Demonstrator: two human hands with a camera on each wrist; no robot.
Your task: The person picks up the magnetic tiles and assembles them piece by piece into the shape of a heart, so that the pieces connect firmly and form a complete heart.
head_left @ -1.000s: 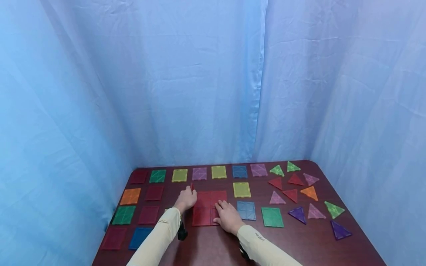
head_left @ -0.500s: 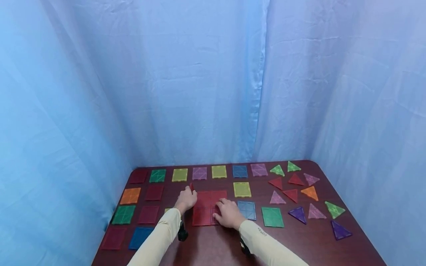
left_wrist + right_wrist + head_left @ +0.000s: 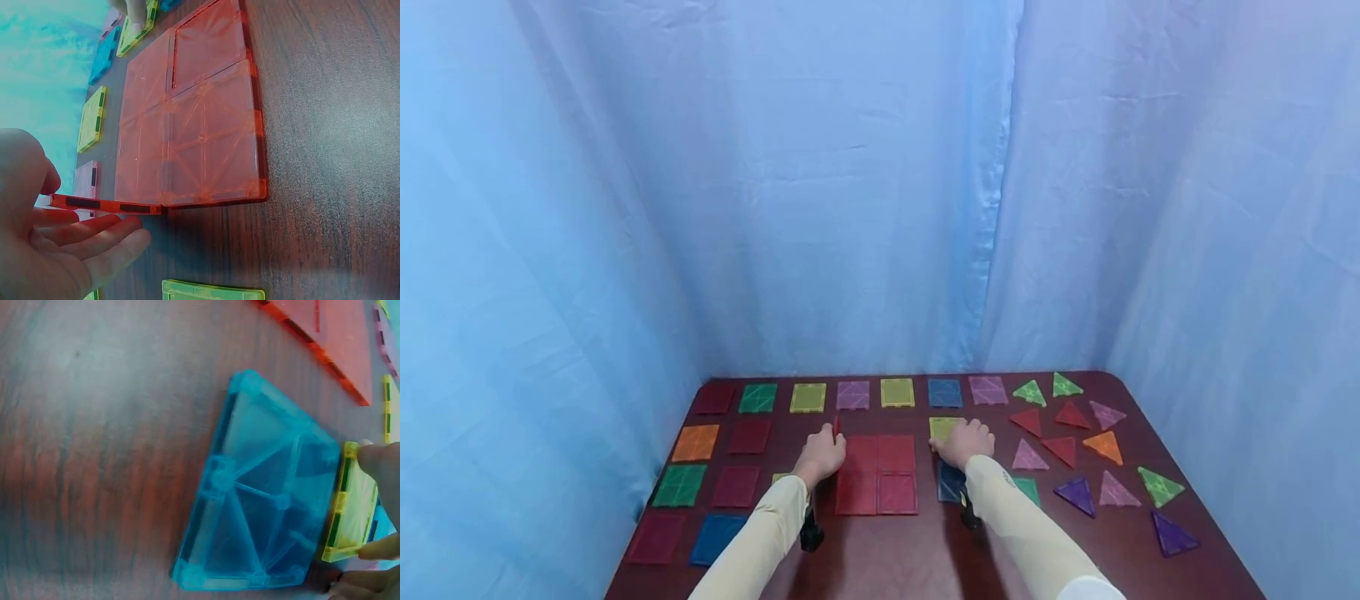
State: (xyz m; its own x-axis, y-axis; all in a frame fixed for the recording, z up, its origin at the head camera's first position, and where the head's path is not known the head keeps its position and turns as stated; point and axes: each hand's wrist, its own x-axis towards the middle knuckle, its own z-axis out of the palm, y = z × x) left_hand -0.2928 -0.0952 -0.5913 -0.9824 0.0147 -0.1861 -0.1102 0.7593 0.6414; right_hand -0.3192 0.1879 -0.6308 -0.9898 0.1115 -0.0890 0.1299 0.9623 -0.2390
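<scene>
My left hand (image 3: 822, 454) holds a red square magnetic tile (image 3: 106, 205) on edge, thumb on one face and fingers against the other. That tile stands along the left side of a flat block of red square tiles (image 3: 857, 493), two by two. Beyond the block's right side, my right hand (image 3: 967, 443) grips a yellow square magnetic tile (image 3: 350, 503), with fingertips at opposite edges. Just nearer than it lies a blue square tile (image 3: 262, 494), partly covered by the right wrist in the head view.
Square tiles in several colours line the back, such as a purple one (image 3: 853, 395), and the left, such as an orange one (image 3: 696, 442). Triangular tiles (image 3: 1076, 496) are spread over the right side. A green square (image 3: 1027, 490) lies under the right forearm. Blue curtains (image 3: 850, 208) surround the table.
My right hand has left the red block and moved right to the yellow tile. The left hand keeps the red tile upright in the same place. The head view has shifted slightly.
</scene>
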